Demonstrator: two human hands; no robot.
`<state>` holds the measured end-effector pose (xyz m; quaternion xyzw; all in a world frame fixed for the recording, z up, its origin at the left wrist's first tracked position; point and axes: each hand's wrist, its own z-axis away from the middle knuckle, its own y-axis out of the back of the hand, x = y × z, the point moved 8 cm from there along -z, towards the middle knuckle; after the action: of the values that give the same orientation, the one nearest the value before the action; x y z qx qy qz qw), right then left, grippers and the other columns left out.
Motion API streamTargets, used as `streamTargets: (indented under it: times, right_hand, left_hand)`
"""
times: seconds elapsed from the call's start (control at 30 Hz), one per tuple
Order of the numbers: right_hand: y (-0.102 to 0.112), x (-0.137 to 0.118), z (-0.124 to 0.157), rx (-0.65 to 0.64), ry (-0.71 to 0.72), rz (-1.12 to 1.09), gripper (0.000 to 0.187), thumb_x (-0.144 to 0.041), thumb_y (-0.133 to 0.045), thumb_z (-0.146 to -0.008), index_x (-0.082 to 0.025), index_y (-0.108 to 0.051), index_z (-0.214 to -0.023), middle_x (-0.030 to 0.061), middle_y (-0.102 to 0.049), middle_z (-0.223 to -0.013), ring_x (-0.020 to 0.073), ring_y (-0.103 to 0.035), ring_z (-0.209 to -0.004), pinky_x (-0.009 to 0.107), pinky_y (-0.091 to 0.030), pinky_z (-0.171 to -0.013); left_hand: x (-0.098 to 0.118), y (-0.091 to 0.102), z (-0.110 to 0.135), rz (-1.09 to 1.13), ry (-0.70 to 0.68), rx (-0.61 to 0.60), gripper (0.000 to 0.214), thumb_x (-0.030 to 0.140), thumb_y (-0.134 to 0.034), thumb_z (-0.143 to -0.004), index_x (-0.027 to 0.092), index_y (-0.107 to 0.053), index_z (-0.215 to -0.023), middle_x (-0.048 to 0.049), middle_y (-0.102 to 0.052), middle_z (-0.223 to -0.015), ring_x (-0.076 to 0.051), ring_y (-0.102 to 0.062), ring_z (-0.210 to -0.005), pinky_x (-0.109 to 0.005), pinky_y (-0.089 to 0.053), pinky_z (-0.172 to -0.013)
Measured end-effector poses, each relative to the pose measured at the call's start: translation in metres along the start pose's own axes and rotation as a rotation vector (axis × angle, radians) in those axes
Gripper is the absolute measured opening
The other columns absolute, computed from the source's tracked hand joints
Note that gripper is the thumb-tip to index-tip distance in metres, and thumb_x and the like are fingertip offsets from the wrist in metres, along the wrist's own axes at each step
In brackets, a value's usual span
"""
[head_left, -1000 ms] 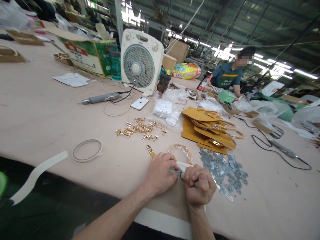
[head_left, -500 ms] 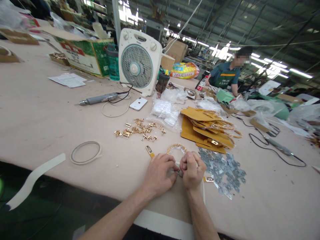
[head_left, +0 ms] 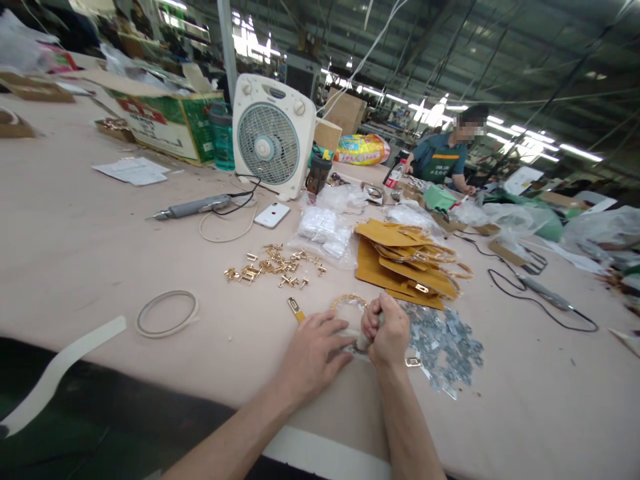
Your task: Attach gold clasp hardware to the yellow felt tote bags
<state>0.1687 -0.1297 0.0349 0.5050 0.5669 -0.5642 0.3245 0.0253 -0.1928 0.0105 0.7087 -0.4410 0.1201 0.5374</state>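
Observation:
My left hand (head_left: 315,350) lies with its fingers stretched out over a pale flat piece (head_left: 345,407) near the table's front edge. Close beside its fingertips, my right hand (head_left: 387,330) is closed in a fist around something greyish, mostly hidden by the fingers. A mustard strap with a gold metal plate (head_left: 294,306) sticks out beyond my left hand. Another gold plate (head_left: 413,362) shows to the right of my right wrist. Beyond both hands curves a mustard handle (head_left: 349,298) with clear wrapping. Many small silver metal plates (head_left: 447,347) are scattered right of my right hand.
Mustard bag pieces (head_left: 387,267) are stacked beyond the silver plates. Gold fittings (head_left: 270,265) lie loose to their left. Farther back are a phone (head_left: 272,215), a grey electric screwdriver (head_left: 193,207) and a fan (head_left: 273,137). A tape roll (head_left: 167,313) lies left. A co-worker (head_left: 445,157) stands across.
My left fingers have straightened from a curled grip near the right hand. My right fist has tilted, showing more of the greyish thing. The whole view has shifted slightly.

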Motion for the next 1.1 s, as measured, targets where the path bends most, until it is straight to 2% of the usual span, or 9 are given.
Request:
streamTargets:
  times: [0.2,0.33,0.47,0.53,0.6,0.7,0.77,0.93,1.1]
  right_hand:
    - [-0.002,0.006,0.007,-0.011,0.012,0.082,0.039,-0.048,-0.058,-0.099,-0.021,-0.050,-0.071,-0.0093,-0.041,-0.051,0.0066,-0.032,-0.036,0.019,-0.024,-0.034]
    - [-0.004,-0.001,0.024,-0.069,0.142,0.208,0.043,-0.047,-0.056,-0.101,-0.022,-0.049,-0.067,-0.0071,-0.042,-0.052,0.0086,-0.038,-0.041,0.021,-0.029,-0.038]
    - [-0.007,-0.009,0.036,-0.094,0.246,0.271,0.046,-0.044,-0.056,-0.102,-0.021,-0.049,-0.062,-0.0050,-0.045,-0.053,0.0095,-0.041,-0.045,0.023,-0.033,-0.042]
    - [-0.009,-0.016,0.034,-0.105,0.217,0.208,0.043,-0.041,-0.057,-0.102,-0.021,-0.050,-0.064,-0.0057,-0.044,-0.053,0.0090,-0.039,-0.043,0.022,-0.030,-0.040]
    - [-0.012,-0.030,0.032,-0.110,0.220,0.093,0.039,-0.037,-0.056,-0.101,-0.021,-0.050,-0.067,-0.0071,-0.041,-0.052,0.0083,-0.034,-0.040,0.021,-0.025,-0.038]
    - [-0.016,-0.053,0.033,-0.120,0.336,-0.040,0.038,-0.034,-0.055,-0.102,-0.022,-0.049,-0.066,-0.0079,-0.038,-0.050,0.0082,-0.032,-0.039,0.021,-0.023,-0.038]
    - [-0.019,-0.050,0.036,-0.145,0.360,0.021,0.040,-0.035,-0.057,-0.101,-0.022,-0.049,-0.064,-0.0071,-0.040,-0.049,0.0088,-0.034,-0.040,0.023,-0.025,-0.039]
    - [-0.016,-0.015,0.038,-0.180,0.219,0.221,0.045,-0.039,-0.056,-0.102,-0.022,-0.048,-0.062,-0.0055,-0.042,-0.051,0.0104,-0.038,-0.043,0.025,-0.028,-0.042]
    - [-0.012,-0.031,0.040,-0.150,0.323,0.087,0.042,-0.037,-0.054,-0.102,-0.023,-0.047,-0.064,-0.0066,-0.040,-0.051,0.0103,-0.037,-0.042,0.026,-0.027,-0.042]
  left_hand:
    - [0.001,-0.001,0.001,-0.013,-0.003,0.007,0.021,0.033,-0.072,-0.095,0.035,-0.077,-0.115,0.0034,-0.072,-0.134,-0.029,-0.053,-0.136,-0.052,-0.043,-0.116]
    - [0.001,-0.002,0.002,-0.015,0.003,0.002,0.021,0.034,-0.069,-0.097,0.037,-0.077,-0.116,0.0039,-0.071,-0.136,-0.029,-0.054,-0.134,-0.054,-0.042,-0.116]
    - [0.004,0.001,0.001,0.000,-0.025,-0.008,0.022,0.035,-0.066,-0.099,0.038,-0.075,-0.119,0.0040,-0.071,-0.135,-0.027,-0.054,-0.135,-0.049,-0.041,-0.116]
    - [0.005,0.001,0.001,-0.006,-0.034,-0.022,0.033,0.042,-0.075,-0.092,0.037,-0.072,-0.124,0.0025,-0.071,-0.135,-0.028,-0.052,-0.136,-0.049,-0.041,-0.117]
    - [0.004,0.000,0.002,-0.023,-0.030,-0.028,0.054,0.053,-0.084,-0.081,0.035,-0.069,-0.129,0.0005,-0.070,-0.137,-0.031,-0.051,-0.137,-0.051,-0.039,-0.117]
    - [0.002,-0.002,0.004,-0.040,-0.019,-0.018,0.069,0.060,-0.088,-0.073,0.032,-0.066,-0.133,-0.0008,-0.068,-0.140,-0.033,-0.050,-0.138,-0.051,-0.037,-0.118]
    - [0.002,-0.003,0.004,-0.047,-0.016,-0.014,0.063,0.058,-0.086,-0.076,0.033,-0.067,-0.130,0.0001,-0.069,-0.138,-0.032,-0.050,-0.138,-0.051,-0.037,-0.118]
    - [0.004,-0.001,0.003,-0.061,-0.009,-0.006,0.045,0.058,-0.080,-0.083,0.036,-0.070,-0.122,0.0024,-0.071,-0.133,-0.031,-0.050,-0.138,-0.050,-0.037,-0.117]
    - [0.001,-0.003,0.004,-0.058,0.000,0.002,0.061,0.058,-0.087,-0.074,0.035,-0.068,-0.127,0.0014,-0.070,-0.136,-0.033,-0.050,-0.137,-0.051,-0.037,-0.116]
